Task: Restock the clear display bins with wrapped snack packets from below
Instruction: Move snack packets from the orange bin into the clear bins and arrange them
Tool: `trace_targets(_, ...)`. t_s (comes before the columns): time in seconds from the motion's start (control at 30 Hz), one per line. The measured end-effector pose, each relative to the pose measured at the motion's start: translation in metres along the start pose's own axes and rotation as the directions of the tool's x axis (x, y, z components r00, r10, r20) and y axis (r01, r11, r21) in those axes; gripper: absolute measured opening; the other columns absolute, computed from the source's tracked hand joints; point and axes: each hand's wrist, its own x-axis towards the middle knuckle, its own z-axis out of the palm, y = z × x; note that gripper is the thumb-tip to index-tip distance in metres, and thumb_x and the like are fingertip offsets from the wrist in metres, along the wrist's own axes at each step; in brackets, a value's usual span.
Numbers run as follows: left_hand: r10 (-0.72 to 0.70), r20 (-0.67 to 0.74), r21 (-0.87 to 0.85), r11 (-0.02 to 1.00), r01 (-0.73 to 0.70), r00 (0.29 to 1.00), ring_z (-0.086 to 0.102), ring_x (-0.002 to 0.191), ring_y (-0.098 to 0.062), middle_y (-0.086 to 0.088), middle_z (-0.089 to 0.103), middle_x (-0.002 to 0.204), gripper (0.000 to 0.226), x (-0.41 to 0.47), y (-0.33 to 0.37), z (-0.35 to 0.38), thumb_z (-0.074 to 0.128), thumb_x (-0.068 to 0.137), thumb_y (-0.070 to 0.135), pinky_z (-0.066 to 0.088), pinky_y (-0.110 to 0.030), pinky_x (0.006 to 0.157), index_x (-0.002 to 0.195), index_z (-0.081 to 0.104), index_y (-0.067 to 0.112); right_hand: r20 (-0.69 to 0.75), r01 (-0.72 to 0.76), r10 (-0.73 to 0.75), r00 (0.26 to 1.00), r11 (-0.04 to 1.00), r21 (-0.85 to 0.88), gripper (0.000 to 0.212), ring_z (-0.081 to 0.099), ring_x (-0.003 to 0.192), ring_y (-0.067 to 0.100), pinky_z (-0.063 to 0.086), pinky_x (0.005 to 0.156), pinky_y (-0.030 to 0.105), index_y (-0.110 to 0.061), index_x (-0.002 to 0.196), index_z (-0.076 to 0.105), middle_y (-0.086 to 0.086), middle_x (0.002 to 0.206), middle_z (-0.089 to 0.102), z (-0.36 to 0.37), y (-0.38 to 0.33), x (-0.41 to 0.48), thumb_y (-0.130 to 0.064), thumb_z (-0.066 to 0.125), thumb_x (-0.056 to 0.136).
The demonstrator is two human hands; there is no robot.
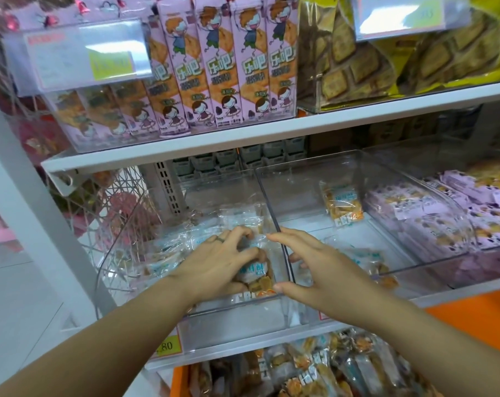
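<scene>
Two clear display bins sit side by side on the middle shelf. The left bin [145,213] holds several clear-wrapped snack packets [168,256]. My left hand [220,262] is inside it, fingers curled round one wrapped packet [257,275] near the front right corner. My right hand [314,265] rests on the dividing wall between the bins, thumb at the front corner, fingers straight and spread over the middle bin [354,164]. That bin holds one upright packet [341,203] at the back and a few flat ones [369,262].
A third clear bin [472,233] at right is full of purple-wrapped packets. Below the shelf lies an orange tray of loose wrapped snacks [314,371]. Pink biscuit boxes [214,70] and bagged biscuits [386,53] fill the upper shelf. A white post [28,179] stands at left.
</scene>
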Motion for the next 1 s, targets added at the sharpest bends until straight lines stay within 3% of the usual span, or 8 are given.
trace_targets(0.33, -0.101, 0.088, 0.059, 0.994, 0.096, 0.991, 0.036, 0.128, -0.023, 0.000, 0.017, 0.142, 0.066, 0.005, 0.008, -0.007, 0.065, 0.081, 0.050, 0.032, -0.035, 0.102, 0.137, 0.031, 0.038, 0.004, -0.009, 0.009, 1.000, 0.997, 0.072, 0.074, 0.048, 0.111, -0.007, 0.042, 0.100, 0.027, -0.054, 0.141, 0.018, -0.032, 0.143, 0.026, -0.007, -0.006, -0.002, -0.050, 0.063, 0.083)
trace_targets(0.43, -0.128, 0.071, -0.021, 0.991, 0.130, 0.989, 0.033, 0.129, -0.021, 0.004, 0.015, 0.144, 0.062, -0.004, 0.007, -0.020, 0.064, 0.082, 0.050, 0.027, -0.033, 0.106, 0.136, 0.034, 0.041, -0.161, -0.069, 0.098, 0.982, 0.982, 0.176, 0.059, 0.053, 0.107, -0.003, 0.047, 0.093, 0.030, -0.048, 0.138, 0.033, -0.027, 0.125, 0.044, -0.028, 0.009, 0.002, -0.047, 0.061, 0.085)
trace_targets(0.5, -0.161, 0.019, -0.099, 0.982, 0.162, 0.987, 0.034, 0.126, -0.017, 0.009, 0.017, 0.143, 0.054, -0.013, 0.008, -0.027, 0.062, 0.085, 0.049, 0.029, -0.031, 0.103, 0.134, 0.039, 0.042, -0.230, -0.180, 0.199, 0.953, 0.978, 0.100, 0.047, 0.056, 0.106, 0.007, 0.048, 0.093, 0.036, -0.035, 0.134, 0.045, -0.018, 0.122, 0.053, -0.042, 0.031, 0.009, -0.039, 0.058, 0.089)
trace_targets(0.6, -0.189, -0.047, -0.221, 0.959, 0.175, 0.981, 0.039, 0.122, -0.012, 0.015, 0.031, 0.135, 0.042, -0.027, 0.011, -0.031, 0.061, 0.087, 0.048, 0.033, -0.031, 0.102, 0.127, 0.049, 0.043, -0.080, -0.383, 0.377, 0.923, 0.920, -0.080, 0.060, 0.052, 0.118, 0.021, 0.044, 0.097, 0.035, -0.018, 0.141, 0.039, 0.002, 0.138, 0.050, -0.049, 0.056, 0.020, -0.039, 0.060, 0.090)
trace_targets(0.73, -0.250, -0.063, -0.345, 0.914, 0.214, 0.966, 0.049, 0.112, -0.007, 0.021, 0.041, 0.124, 0.035, -0.048, 0.012, -0.026, 0.060, 0.088, 0.045, 0.043, -0.034, 0.096, 0.123, 0.053, 0.041, 0.084, -0.511, 0.514, 0.854, 0.858, -0.048, 0.065, 0.048, 0.124, 0.025, 0.038, 0.098, 0.027, -0.016, 0.142, 0.039, 0.009, 0.142, 0.046, -0.035, 0.062, 0.035, -0.046, 0.061, 0.088)
trace_targets(0.83, -0.305, -0.120, -0.467, 0.857, 0.217, 0.945, 0.052, 0.101, 0.000, 0.024, 0.045, 0.116, 0.028, -0.063, 0.011, -0.023, 0.063, 0.088, 0.039, 0.043, -0.020, 0.089, 0.114, 0.055, 0.044, -0.051, -0.544, 0.542, 0.839, 0.835, -0.083, 0.046, 0.058, 0.108, 0.024, 0.045, 0.095, 0.033, -0.022, 0.125, 0.057, 0.006, 0.123, 0.061, -0.025, 0.069, 0.045, -0.036, 0.070, 0.083)
trace_targets(0.9, -0.332, -0.127, -0.530, 0.820, 0.219, 0.935, 0.050, 0.098, 0.004, 0.024, 0.047, 0.112, 0.027, -0.071, 0.010, -0.023, 0.064, 0.088, 0.036, 0.037, -0.008, 0.082, 0.107, 0.050, 0.049, -0.197, -0.541, 0.536, 0.821, 0.840, 0.032, 0.033, 0.062, 0.092, 0.021, 0.050, 0.083, 0.030, -0.020, 0.114, 0.064, 0.002, 0.104, 0.066, -0.024, 0.067, 0.046, -0.022, 0.071, 0.081)
trace_targets(1.0, -0.362, -0.148, -0.582, 0.784, 0.215, 0.920, 0.051, 0.100, 0.006, 0.028, 0.048, 0.108, 0.026, -0.074, 0.009, -0.025, 0.064, 0.088, 0.032, 0.037, -0.009, 0.082, 0.103, 0.052, 0.049, -0.448, -0.397, 0.454, 0.770, 0.891, 0.220, 0.025, 0.057, 0.073, 0.011, 0.046, 0.059, 0.024, -0.021, 0.107, 0.065, -0.008, 0.081, 0.059, -0.035, 0.048, 0.033, -0.009, 0.064, 0.085)
